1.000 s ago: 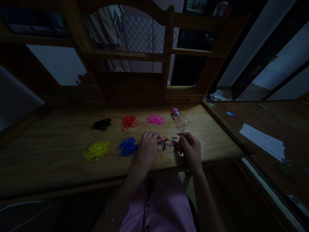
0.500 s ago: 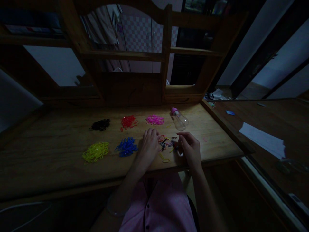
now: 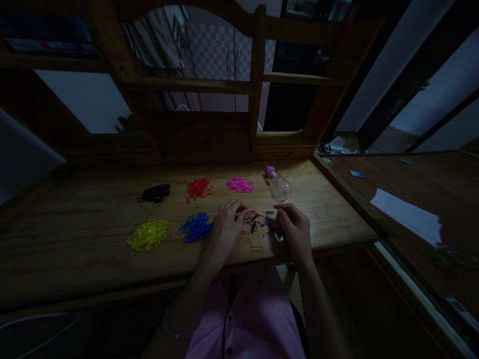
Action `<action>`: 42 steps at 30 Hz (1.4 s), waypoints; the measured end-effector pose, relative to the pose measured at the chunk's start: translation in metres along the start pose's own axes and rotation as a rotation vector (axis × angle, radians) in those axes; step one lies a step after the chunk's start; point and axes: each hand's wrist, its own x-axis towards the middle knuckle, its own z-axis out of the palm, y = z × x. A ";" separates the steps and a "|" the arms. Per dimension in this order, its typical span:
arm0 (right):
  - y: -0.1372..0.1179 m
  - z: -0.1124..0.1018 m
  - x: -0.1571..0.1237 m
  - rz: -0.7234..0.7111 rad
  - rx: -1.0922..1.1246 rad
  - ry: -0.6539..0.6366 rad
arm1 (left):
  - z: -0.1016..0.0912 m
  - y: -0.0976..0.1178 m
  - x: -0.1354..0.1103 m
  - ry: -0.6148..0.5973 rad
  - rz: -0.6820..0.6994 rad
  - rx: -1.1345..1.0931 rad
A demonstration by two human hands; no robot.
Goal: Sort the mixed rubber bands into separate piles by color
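Note:
A loose pile of mixed small coloured bands [image 3: 254, 222] lies on the wooden desk between my two hands, with red, black, yellow and grey ones among them. My left hand [image 3: 226, 227] reaches in from the pile's left side, its thumb and forefinger closed together at the edge; whatever is between them is too small to make out. At the right side, my right hand [image 3: 295, 228] is curled with its fingertips together, and a whitish piece [image 3: 278, 235] shows beneath them. A yellow band [image 3: 255, 245] lies near the desk's front edge.
Sorted heaps of black bands [image 3: 155, 193], red bands [image 3: 198, 188], pink bands [image 3: 240, 185], yellow bands [image 3: 148, 235] and blue bands [image 3: 195, 227] lie leftward and behind. A clear bottle with a pink top [image 3: 279, 185] rests on its side. Wooden shelving [image 3: 209, 137] borders the desk's back.
My left hand has shifted slightly left, and its thumb now shows beside the forefinger. More of the mixed pile's left edge is visible. My right hand stays almost still.

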 end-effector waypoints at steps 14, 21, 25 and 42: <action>0.003 -0.001 0.001 -0.016 -0.028 0.017 | 0.000 -0.016 0.003 0.007 -0.136 -0.394; 0.004 -0.001 0.001 -0.025 -0.032 0.008 | 0.000 -0.020 0.003 -0.013 -0.171 -0.436; 0.004 -0.001 0.001 -0.022 -0.023 -0.006 | 0.000 -0.018 0.002 -0.038 -0.203 -0.524; 0.001 -0.001 0.001 -0.017 -0.020 0.004 | -0.002 -0.015 0.002 -0.009 -0.185 -0.542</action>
